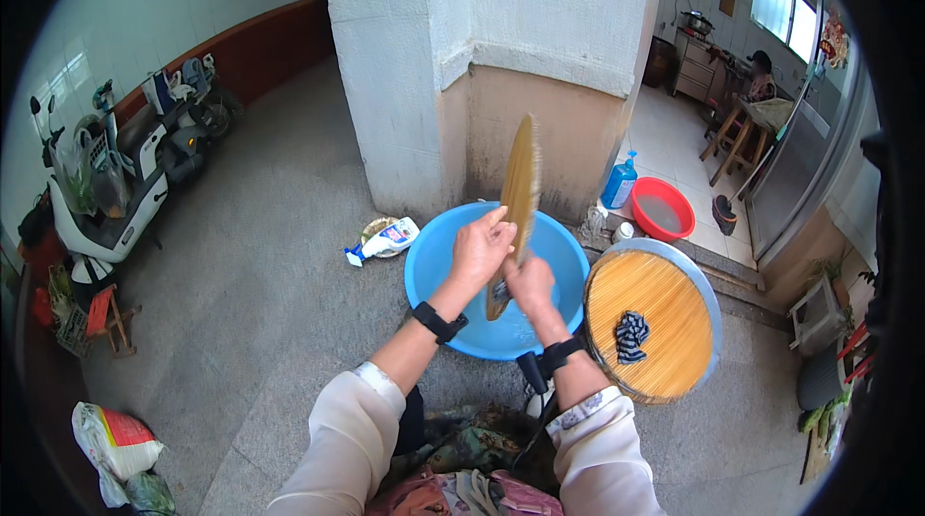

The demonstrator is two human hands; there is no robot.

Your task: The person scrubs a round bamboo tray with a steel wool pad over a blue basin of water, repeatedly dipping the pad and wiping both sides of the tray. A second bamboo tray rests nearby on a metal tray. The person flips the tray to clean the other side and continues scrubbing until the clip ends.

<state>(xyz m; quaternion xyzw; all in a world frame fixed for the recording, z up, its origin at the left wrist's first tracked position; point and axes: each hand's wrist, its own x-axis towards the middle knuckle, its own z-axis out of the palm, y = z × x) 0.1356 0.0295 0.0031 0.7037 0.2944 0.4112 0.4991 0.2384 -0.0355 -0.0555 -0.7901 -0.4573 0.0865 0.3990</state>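
Observation:
My left hand (pixel 483 247) grips the near face of a round, tan slatted mat (pixel 517 187), perhaps bamboo, which stands edge-up above a blue plastic basin (pixel 426 299). My right hand (pixel 530 285), slightly blurred, is at the mat's lower right side, closed around a dark, partly hidden thing that looks like a cloth (pixel 500 290). Some water shows in the basin. To the right, a second round slatted mat (pixel 672 299) lies on a wide metal basin (pixel 712 299), with a crumpled striped cloth (pixel 631 337) on top.
Left of the blue basin lies a white spray bottle (pixel 390 238). A blue pump bottle (pixel 619 182) and a red basin (pixel 662 209) stand beyond, by the doorway. A wall corner (pixel 542 133) rises ahead. A scooter (pixel 137 183) is at left; a person (pixel 761 79) sits inside the far room.

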